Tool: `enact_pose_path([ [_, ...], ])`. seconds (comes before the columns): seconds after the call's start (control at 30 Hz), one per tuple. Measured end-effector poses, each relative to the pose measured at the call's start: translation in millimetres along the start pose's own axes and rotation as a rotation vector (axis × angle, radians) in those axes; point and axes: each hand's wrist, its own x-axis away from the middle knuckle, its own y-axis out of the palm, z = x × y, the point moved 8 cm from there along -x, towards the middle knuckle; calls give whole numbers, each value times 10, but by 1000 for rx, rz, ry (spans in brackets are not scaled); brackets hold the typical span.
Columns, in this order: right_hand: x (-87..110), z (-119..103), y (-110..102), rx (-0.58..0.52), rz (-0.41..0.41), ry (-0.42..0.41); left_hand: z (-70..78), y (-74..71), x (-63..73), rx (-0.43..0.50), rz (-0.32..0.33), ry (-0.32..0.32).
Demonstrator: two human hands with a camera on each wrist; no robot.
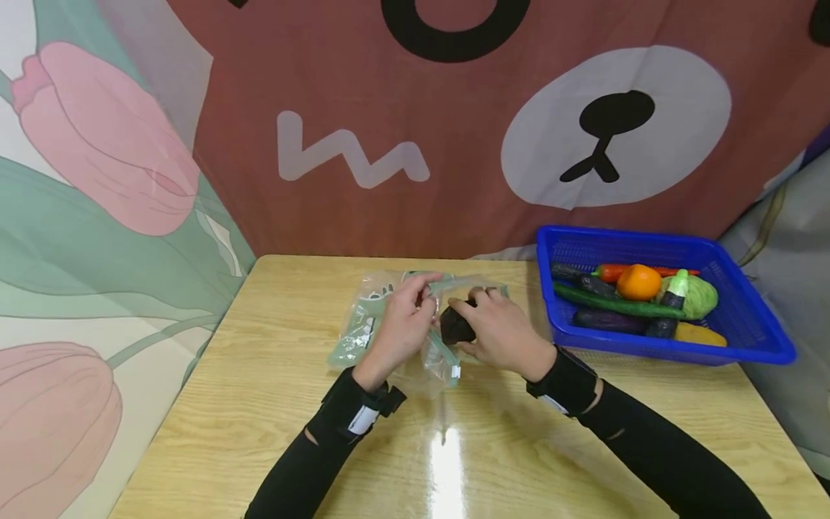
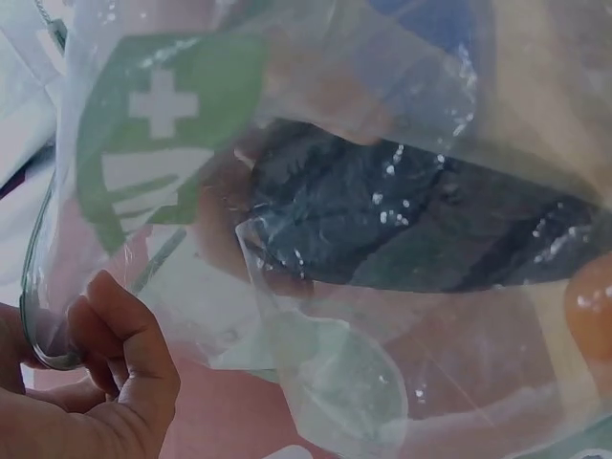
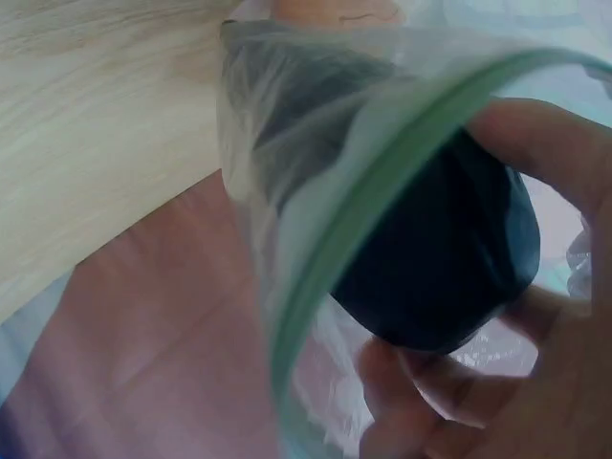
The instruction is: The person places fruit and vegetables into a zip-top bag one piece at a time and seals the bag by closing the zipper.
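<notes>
A clear zip bag (image 1: pixel 355 333) with green print lies under and between my hands at the table's middle. My left hand (image 1: pixel 403 321) pinches the rim of the bag's mouth, thumb against finger in the left wrist view. My right hand (image 1: pixel 502 333) grips the rounded end of a dark, glossy eggplant (image 3: pixel 449 253). Most of the eggplant (image 2: pixel 354 215) shows through the clear plastic, inside the bag. The green zip strip (image 3: pixel 382 191) curves across it in the right wrist view, and the held end sticks out past that strip.
A blue basket (image 1: pixel 765 339) stands to the right on the wooden table (image 1: pixel 259 404). In it lie an orange (image 1: pixel 639 282), a red carrot or pepper (image 1: pixel 608 272), a green cucumber (image 1: pixel 616 303), a cabbage (image 1: pixel 700 298) and several dark vegetables. A printed curtain hangs behind.
</notes>
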Motion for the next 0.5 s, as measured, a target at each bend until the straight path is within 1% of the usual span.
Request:
enact_pose_path([
  [0.1, -25, 9, 24, -65, 4, 45, 20, 21, 1, 5, -4, 6],
  [0.23, -75, 33, 94, -234, -27, 95, 40, 53, -1, 53, -25, -2],
  [0.4, -92, 18, 185, -373, -123, 103, 29, 49, -5, 88, -38, -17],
  [0.5, -82, 6, 156, -421, -149, 95, 13, 25, -9, 88, -33, -23],
])
